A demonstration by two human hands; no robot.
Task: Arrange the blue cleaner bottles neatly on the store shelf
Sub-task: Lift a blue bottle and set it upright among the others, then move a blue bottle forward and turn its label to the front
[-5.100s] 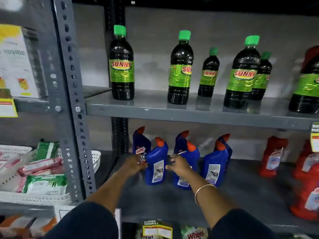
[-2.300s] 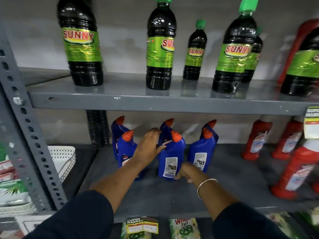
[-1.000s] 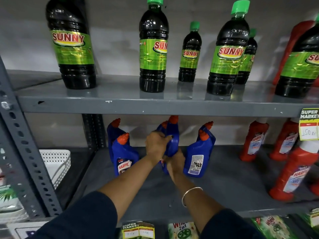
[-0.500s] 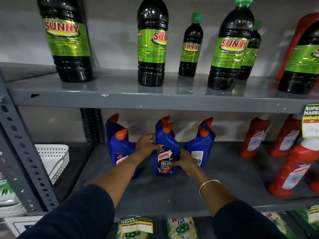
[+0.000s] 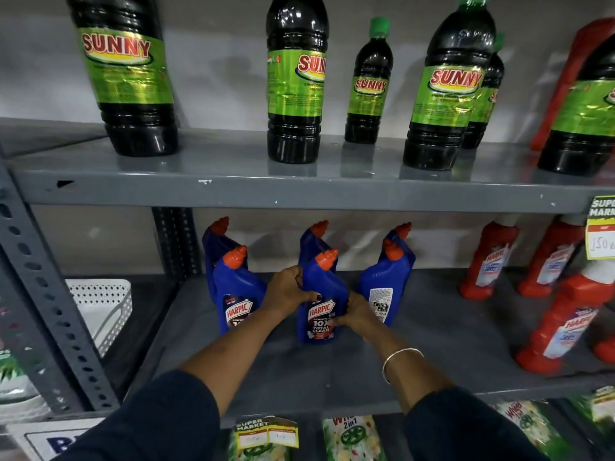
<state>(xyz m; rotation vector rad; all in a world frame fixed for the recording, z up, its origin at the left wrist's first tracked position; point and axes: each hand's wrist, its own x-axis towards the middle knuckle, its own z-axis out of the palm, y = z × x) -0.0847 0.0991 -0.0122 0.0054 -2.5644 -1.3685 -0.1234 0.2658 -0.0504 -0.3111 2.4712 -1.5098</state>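
Note:
Several blue Harpic cleaner bottles with orange caps stand in pairs on the grey middle shelf (image 5: 332, 371). The front middle blue bottle (image 5: 321, 294) stands upright with its label facing me. My left hand (image 5: 286, 291) grips its left shoulder and my right hand (image 5: 354, 312) holds its lower right side. To the left stands another front blue bottle (image 5: 234, 294), label forward, with one behind it (image 5: 213, 241). On the right a blue bottle (image 5: 382, 287) shows its back label. Another bottle (image 5: 312, 236) stands behind the held one.
Red Harpic bottles (image 5: 562, 321) crowd the shelf's right end. Dark Sunny bottles (image 5: 294, 81) with green labels line the upper shelf (image 5: 233, 191). A white perforated basket (image 5: 100, 301) sits past the grey upright post (image 5: 43, 287) at left. A price tag (image 5: 602, 227) hangs at right.
The middle bottle was lifted and turned about a second ago; it now stands on the shelf, label forward. Both hands have stayed on it.

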